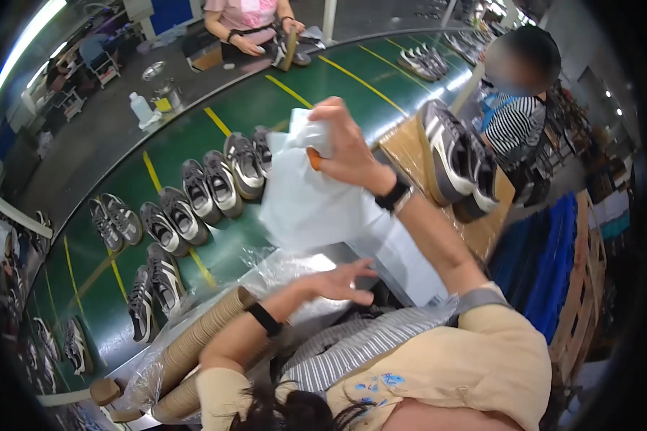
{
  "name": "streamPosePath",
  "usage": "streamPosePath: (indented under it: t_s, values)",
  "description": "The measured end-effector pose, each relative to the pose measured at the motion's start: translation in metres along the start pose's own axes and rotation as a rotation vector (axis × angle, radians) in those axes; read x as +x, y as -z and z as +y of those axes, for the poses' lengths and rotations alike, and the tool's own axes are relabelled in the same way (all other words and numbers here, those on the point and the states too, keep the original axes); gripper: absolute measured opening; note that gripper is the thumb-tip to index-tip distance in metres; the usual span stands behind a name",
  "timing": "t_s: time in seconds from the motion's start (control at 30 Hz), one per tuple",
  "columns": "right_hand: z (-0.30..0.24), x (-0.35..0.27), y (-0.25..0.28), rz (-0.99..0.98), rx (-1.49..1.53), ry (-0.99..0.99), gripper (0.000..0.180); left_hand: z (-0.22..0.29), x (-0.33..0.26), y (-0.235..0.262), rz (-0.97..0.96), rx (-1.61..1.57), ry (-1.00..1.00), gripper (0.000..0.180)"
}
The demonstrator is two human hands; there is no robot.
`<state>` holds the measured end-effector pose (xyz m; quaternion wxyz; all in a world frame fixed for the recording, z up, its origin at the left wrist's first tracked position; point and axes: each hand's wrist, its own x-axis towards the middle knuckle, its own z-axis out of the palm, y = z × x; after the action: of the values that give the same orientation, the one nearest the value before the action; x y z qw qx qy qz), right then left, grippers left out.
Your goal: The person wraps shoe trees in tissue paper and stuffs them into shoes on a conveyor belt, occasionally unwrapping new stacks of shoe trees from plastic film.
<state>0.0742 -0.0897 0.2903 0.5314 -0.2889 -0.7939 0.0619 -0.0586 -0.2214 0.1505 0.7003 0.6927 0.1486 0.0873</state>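
My right hand (345,147) is raised over the near side of the belt, its fingers closed on white tissue paper (302,208). The paper is bunched at the top and hangs down in wide folds. A small orange patch shows at the thumb; I cannot make out what it is. Lower down, my left hand (343,281) holds nothing, its fingers spread above a metal surface (323,260) and clear plastic film. More white paper (402,251) lies under my right forearm. A pair of grey sneakers (453,161) with white stripes stands on a cardboard piece (407,147) to the right.
A green conveyor belt (352,90) with yellow lines carries several pairs of grey sneakers (172,219). Stacked brown cardboard pieces (201,330) in clear plastic lie beside my left forearm. A co-worker (248,18) across the belt handles a shoe; another person (514,108) stands at right.
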Motion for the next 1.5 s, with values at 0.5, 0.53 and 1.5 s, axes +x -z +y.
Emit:
streamPosePath:
  t_s: [0.5,0.53,1.5]
  values:
    - [0.017,-0.024,-0.029,-0.390,-0.019,-0.355,0.044,0.052,-0.005,0.122,0.528,-0.502,-0.261,0.068]
    - [0.023,-0.022,-0.037,-0.352,-0.051,-0.554,0.050,0.047,-0.001,0.115,0.594,-0.617,-0.398,0.060]
    - [0.244,-0.067,-0.216,-0.859,-0.603,-0.681,0.054,-0.109,0.051,0.417,0.719,1.128,-0.154,0.013]
